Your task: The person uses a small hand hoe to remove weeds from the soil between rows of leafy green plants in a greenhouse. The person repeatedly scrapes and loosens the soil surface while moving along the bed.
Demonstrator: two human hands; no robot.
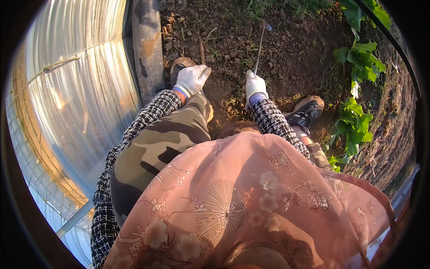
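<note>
My right hand point(256, 86), in a white work glove, is closed around the handle of a slim long-handled tool, apparently a hand hoe point(259, 50). Its shaft reaches away over loose brown soil point(231, 40), ending in a small bluish blade point(268, 26) close to some grass. My left hand point(192, 80), gloved too, is in front of my left knee and over my left shoe point(180, 66). Its thumb lies along the curled fingers, whose undersides are hidden, so I cannot see whether they hold anything. Just beyond that hand, a thin brown stick point(202, 50) lies on the soil.
Translucent plastic sheeting point(80, 101) with a rope point(62, 64) forms a wall at left, edged by a dirty grey strip point(146, 47). Leafy green plants point(354, 124) grow at right, beside my right shoe point(307, 112). A dark curved hoop point(393, 43) crosses the upper right.
</note>
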